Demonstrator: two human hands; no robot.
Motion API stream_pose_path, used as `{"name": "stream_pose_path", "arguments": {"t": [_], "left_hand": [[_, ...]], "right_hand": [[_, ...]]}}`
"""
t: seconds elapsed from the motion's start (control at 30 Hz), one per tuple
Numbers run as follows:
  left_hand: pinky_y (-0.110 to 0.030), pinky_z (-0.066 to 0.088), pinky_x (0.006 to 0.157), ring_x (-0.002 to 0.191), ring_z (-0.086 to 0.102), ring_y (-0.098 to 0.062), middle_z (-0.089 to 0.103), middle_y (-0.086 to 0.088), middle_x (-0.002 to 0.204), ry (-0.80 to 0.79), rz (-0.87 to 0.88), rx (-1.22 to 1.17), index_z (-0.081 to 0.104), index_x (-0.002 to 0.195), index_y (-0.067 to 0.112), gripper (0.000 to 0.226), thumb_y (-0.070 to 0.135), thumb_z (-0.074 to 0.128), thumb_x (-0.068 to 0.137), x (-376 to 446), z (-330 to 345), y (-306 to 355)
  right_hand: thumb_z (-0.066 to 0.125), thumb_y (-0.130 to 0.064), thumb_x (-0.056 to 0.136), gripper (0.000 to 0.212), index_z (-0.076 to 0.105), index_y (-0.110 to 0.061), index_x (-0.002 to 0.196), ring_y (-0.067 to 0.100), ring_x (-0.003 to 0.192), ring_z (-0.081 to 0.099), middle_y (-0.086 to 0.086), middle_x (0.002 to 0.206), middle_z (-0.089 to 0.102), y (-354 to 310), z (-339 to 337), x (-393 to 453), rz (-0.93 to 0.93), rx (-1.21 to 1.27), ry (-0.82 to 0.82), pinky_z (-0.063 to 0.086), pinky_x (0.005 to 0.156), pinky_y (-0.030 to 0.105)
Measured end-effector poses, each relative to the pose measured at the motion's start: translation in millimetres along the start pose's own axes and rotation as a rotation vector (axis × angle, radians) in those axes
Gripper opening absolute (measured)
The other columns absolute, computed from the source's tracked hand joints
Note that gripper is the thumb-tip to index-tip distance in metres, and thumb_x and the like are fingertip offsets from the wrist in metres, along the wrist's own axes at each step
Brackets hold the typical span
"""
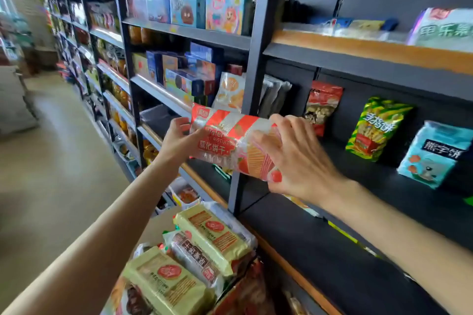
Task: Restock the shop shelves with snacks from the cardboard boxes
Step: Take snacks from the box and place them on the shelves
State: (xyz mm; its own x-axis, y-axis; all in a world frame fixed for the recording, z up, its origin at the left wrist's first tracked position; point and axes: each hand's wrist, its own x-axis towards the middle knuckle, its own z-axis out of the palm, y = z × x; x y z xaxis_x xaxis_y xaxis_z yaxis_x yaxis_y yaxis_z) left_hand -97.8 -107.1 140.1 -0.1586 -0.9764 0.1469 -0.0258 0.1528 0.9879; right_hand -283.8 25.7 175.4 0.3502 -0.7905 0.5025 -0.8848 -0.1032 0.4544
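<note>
I hold a red and white strawberry wafer biscuit pack (225, 135) in front of the dark shelf unit, at the level of its middle shelf (384, 194). My left hand (179, 139) grips the pack's left end. My right hand (294, 158) curls round its right end. Below my arms the cardboard box (158, 227) holds several snack packs, among them yellow-green wafer packs (212, 235) and a brown pack (194, 258).
On the middle shelf stand a red nut bag (322, 105), a green and yellow bag (376, 128) and a light blue bag (435, 153). The upper shelf (358, 46) carries a white and purple bag (445, 28). Stocked shelves run down the left; the aisle floor (64, 161) lies left.
</note>
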Motion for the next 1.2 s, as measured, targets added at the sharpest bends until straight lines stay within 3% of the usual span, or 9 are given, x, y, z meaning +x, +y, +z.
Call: {"name": "stream_pose_path", "arguments": {"t": [0.1, 0.2, 0.33, 0.53, 0.63, 0.77, 0.97, 1.13, 1.2], "left_hand": [[-0.020, 0.051, 0.063, 0.081, 0.066, -0.012, 0.068, -0.006, 0.107, -0.204, 0.104, -0.152, 0.055, 0.115, 0.016, 0.040, 0.027, 0.068, 0.078, -7.2, -9.3, 43.6], [-0.016, 0.051, 0.058, 0.067, 0.067, -0.006, 0.073, 0.006, 0.078, -0.410, 0.154, -0.304, 0.063, 0.091, 0.020, 0.012, 0.017, 0.061, 0.080, -17.9, -10.2, 80.1], [-0.019, 0.055, 0.073, 0.084, 0.069, -0.010, 0.073, 0.003, 0.090, -0.617, 0.265, -0.289, 0.072, 0.088, 0.019, 0.018, 0.028, 0.067, 0.072, -35.1, 13.5, 115.7], [-0.025, 0.056, 0.073, 0.088, 0.068, -0.015, 0.072, -0.001, 0.094, -0.634, 0.498, -0.353, 0.067, 0.101, 0.014, 0.016, 0.015, 0.062, 0.085, -86.4, 81.8, 167.2], [-0.033, 0.055, 0.083, 0.093, 0.064, -0.017, 0.067, 0.010, 0.093, -0.637, 0.761, -0.262, 0.067, 0.093, 0.025, 0.018, 0.031, 0.073, 0.077, -119.8, 116.3, 190.5], [-0.045, 0.051, 0.084, 0.090, 0.061, -0.021, 0.061, 0.009, 0.091, -0.600, 1.065, -0.224, 0.062, 0.091, 0.047, 0.023, 0.051, 0.065, 0.068, -178.1, 158.3, 228.0], [-0.013, 0.050, 0.063, 0.078, 0.058, -0.005, 0.060, 0.004, 0.088, -0.712, 0.998, -0.505, 0.063, 0.097, 0.032, 0.033, 0.032, 0.075, 0.066, -273.1, 225.3, 274.0], [-0.009, 0.044, 0.065, 0.078, 0.051, 0.005, 0.056, 0.018, 0.085, -0.738, 1.041, -0.655, 0.059, 0.102, 0.024, 0.034, 0.022, 0.074, 0.072, -377.1, 299.0, 302.1], [-0.010, 0.044, 0.066, 0.082, 0.049, 0.001, 0.055, 0.012, 0.093, -0.752, 1.075, -0.678, 0.057, 0.105, 0.023, 0.033, 0.022, 0.069, 0.075, -419.8, 328.8, 314.4]], "right_hand": [[0.086, -0.035, 0.042, 0.094, 0.046, -0.016, 0.125, 0.036, 0.106, 0.036, 0.024, 0.122, 0.046, 17.8, -48.5, -5.9, 0.006, -0.112, 0.034, 0.024, 0.094, 0.043], [0.086, -0.031, 0.048, 0.099, 0.037, -0.019, 0.133, 0.039, 0.114, 0.032, 0.023, 0.130, 0.036, 43.4, -87.7, -18.9, 0.042, -0.214, 0.031, 0.021, 0.100, 0.047], [0.089, -0.031, 0.049, 0.107, 0.031, -0.020, 0.139, 0.038, 0.124, 0.028, 0.019, 0.136, 0.028, 73.3, -129.3, -51.2, 0.155, -0.316, 0.022, 0.015, 0.107, 0.049], [0.068, -0.062, 0.062, 0.107, 0.015, -0.023, 0.146, 0.035, 0.123, 0.032, 0.018, 0.140, 0.030, 86.0, -185.2, -107.6, 0.454, -0.292, 0.035, 0.022, 0.105, 0.047], [0.068, -0.056, 0.073, 0.092, 0.026, -0.017, 0.144, 0.032, 0.117, 0.042, 0.011, 0.133, 0.044, 90.8, -218.9, -132.1, 0.586, -0.256, 0.037, 0.036, 0.095, 0.045], [0.063, -0.050, 0.082, 0.075, 0.029, -0.021, 0.142, 0.022, 0.125, 0.033, 0.001, 0.133, 0.050, 100.7, -268.3, -182.0, 0.692, -0.265, 0.038, 0.033, 0.099, 0.036], [0.072, -0.045, 0.074, 0.068, 0.042, -0.027, 0.133, 0.015, 0.106, 0.037, -0.007, 0.115, 0.058, 113.0, -365.6, -273.6, 0.762, -0.328, 0.166, 0.034, 0.080, 0.030], [0.079, -0.029, 0.069, 0.063, 0.054, -0.017, 0.126, 0.030, 0.104, 0.043, 0.008, 0.107, 0.064, 141.7, -459.2, -368.7, 0.773, -0.589, 0.248, 0.035, 0.084, 0.043], [0.079, -0.025, 0.071, 0.063, 0.053, -0.017, 0.128, 0.030, 0.108, 0.041, 0.009, 0.113, 0.063, 153.7, -492.9, -408.3, 0.787, -0.666, 0.261, 0.031, 0.086, 0.041]]}}
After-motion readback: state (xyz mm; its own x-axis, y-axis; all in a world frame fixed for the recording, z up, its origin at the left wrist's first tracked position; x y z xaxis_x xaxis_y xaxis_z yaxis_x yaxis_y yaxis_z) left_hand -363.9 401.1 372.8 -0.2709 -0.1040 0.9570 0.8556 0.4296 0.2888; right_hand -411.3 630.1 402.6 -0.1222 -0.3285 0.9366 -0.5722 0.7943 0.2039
